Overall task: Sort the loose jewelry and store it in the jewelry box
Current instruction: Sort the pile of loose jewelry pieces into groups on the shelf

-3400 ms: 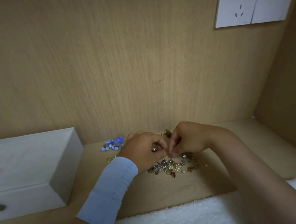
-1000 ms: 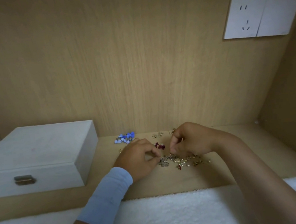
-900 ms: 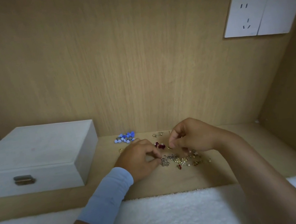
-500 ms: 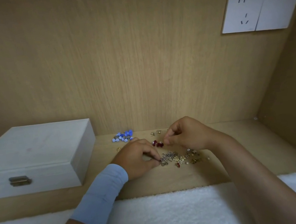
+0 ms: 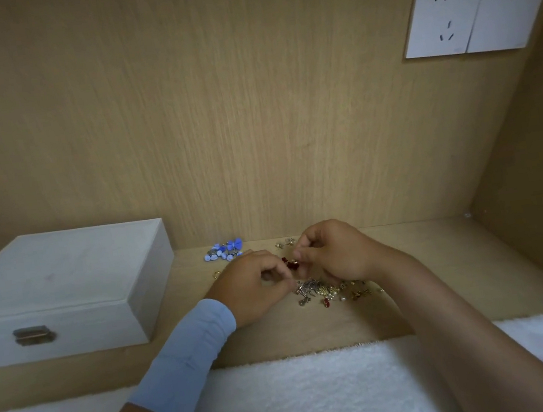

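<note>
Head view. Left hand (image 5: 253, 286): fingers curled, thumb meeting forefinger; what the grip holds is too small to tell. Right hand (image 5: 337, 256) is curled likewise, fingertips at a red piece (image 5: 291, 264) between both grips; pinched or only touched, cannot tell. Jewelry pile (image 5: 331, 292) lies on the worktop (image 5: 444, 269) just under the right grip. Blue pieces (image 5: 224, 250) lie beyond the left grip. Jewelry box (image 5: 66, 284), lid down, sits well left.

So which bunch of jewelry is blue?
The far bunch by the back wall, nearest the white box; the nearer pile is mostly silver and gold.
</note>
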The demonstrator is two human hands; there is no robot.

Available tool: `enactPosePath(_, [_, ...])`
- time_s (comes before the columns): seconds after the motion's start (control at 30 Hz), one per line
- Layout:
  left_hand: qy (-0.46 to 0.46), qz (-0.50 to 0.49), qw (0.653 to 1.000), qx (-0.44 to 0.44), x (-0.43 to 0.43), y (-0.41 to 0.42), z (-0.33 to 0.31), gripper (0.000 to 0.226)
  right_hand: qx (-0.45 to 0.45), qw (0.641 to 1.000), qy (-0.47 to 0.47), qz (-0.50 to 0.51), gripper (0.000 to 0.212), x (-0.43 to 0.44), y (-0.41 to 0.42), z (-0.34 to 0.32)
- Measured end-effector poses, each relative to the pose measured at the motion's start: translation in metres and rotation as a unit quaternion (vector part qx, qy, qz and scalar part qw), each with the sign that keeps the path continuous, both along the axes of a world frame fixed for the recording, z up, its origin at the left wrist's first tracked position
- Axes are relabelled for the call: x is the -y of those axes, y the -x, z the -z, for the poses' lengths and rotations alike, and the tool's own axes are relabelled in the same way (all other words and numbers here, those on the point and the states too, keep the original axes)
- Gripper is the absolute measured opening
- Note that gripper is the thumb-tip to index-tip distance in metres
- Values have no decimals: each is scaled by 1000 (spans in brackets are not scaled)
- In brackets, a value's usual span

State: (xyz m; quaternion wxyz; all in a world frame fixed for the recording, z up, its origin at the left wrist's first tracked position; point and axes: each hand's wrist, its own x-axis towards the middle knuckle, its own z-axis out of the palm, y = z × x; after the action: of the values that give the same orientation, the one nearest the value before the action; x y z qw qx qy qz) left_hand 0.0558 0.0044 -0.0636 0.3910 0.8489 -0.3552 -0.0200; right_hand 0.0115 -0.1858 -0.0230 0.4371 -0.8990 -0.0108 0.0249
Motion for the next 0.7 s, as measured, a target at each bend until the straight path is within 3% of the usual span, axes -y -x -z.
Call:
enactPosePath(0.17, [105, -14, 988, -113, -8, -4, -20, 14, -54, 998, -26, -37, 13, -6, 3, -4])
enactPosePath(0.27, [108, -34, 984, -135, -17, -5, -35, 11, -78, 996, -9, -51, 13, -6, 5, -6])
enactPosePath(0.37, [-13, -65, 996, -55, -33, -8, -48, 10, -20, 999, -44, -12, 14, -6, 4, -9])
enactPosePath(0.47, [-134, -70, 988, -43, -54, -12, -60, 10, 39, 998, -42, 0, 13, -10, 1, -10])
enactPosePath(0.7, [-301, -99, 948, -22, -61, -12, -59, 8, 92, 991, 100, -18, 8, -41, -2, 1])
